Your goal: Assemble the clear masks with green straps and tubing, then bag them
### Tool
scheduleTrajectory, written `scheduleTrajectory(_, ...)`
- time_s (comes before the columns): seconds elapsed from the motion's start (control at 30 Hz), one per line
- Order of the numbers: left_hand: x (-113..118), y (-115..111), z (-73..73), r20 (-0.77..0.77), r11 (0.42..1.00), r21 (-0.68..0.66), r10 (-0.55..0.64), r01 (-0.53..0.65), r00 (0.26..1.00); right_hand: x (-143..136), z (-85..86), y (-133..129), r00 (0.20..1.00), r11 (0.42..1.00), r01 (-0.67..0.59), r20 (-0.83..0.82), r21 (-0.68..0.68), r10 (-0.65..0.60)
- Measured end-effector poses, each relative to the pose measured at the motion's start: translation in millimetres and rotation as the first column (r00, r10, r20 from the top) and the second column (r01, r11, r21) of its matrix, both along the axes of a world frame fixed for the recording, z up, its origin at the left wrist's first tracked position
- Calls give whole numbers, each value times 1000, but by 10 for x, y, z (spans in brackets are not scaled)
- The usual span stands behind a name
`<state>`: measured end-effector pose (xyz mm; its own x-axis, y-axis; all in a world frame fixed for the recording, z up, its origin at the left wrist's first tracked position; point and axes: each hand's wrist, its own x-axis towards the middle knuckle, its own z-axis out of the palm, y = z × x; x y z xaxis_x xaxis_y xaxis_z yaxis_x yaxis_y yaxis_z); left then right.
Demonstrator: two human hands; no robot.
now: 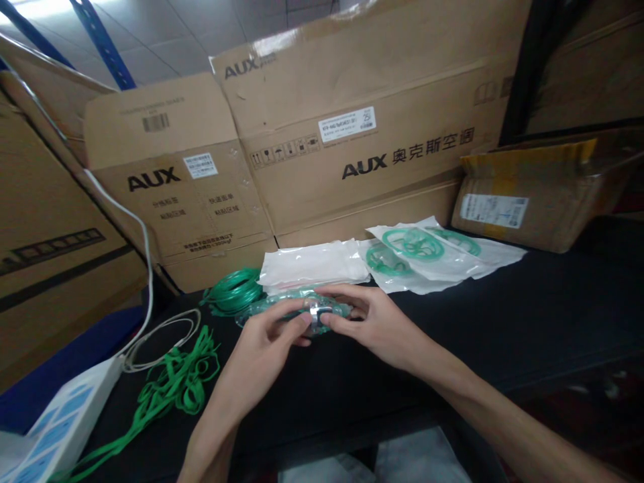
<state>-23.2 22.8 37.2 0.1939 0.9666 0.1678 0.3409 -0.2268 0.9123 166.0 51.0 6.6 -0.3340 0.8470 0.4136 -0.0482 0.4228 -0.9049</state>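
Near the middle of the black table, both my hands are closed on a clear, green-tinted plastic oxygen mask (pixel 314 327) with a shiny metal strip. My left hand (pixel 274 332) grips its left side, the thumb against the strip. From the right, my right hand (pixel 365 318) pinches it with thumb and fingers. More green-tinted clear plastic (pixel 261 308) shows behind my left fingers; whether it belongs to the same mask I cannot tell. A coil of green tubing (pixel 234 290) lies just beyond, on the left. Flat white pouches (pixel 314 265) lie behind my hands.
Clear-fronted pouches with green tubing (pixel 415 245) lie at the back right. Green elastic straps (pixel 176 382) are heaped at the left, beside a white power strip (pixel 75 416) and a thin looped cable (pixel 151 339). Large cartons (pixel 352 194) wall the back; a taped box (pixel 538 194) stands right.
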Motion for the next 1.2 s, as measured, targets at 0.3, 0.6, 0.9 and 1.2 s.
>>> scheduleTrajectory(0.3,18,-8,-37,-77,997,64,-33,38,997,-48,32,-58,993,991,114,25,76,-116)
scheduleTrajectory(0.6,73,40,-155,-61,974,205,114,-99,992,-60,61,-112,957,923,199,139,329,-256)
scheduleTrajectory(0.9,109,-4,-121,-157,956,285,120,-71,980,-61,99,-186,926,915,190,244,355,-287)
scheduleTrajectory(1.2,37,35,-157,-124,978,207,6,20,992,19,167,-202,904,938,176,330,298,-274)
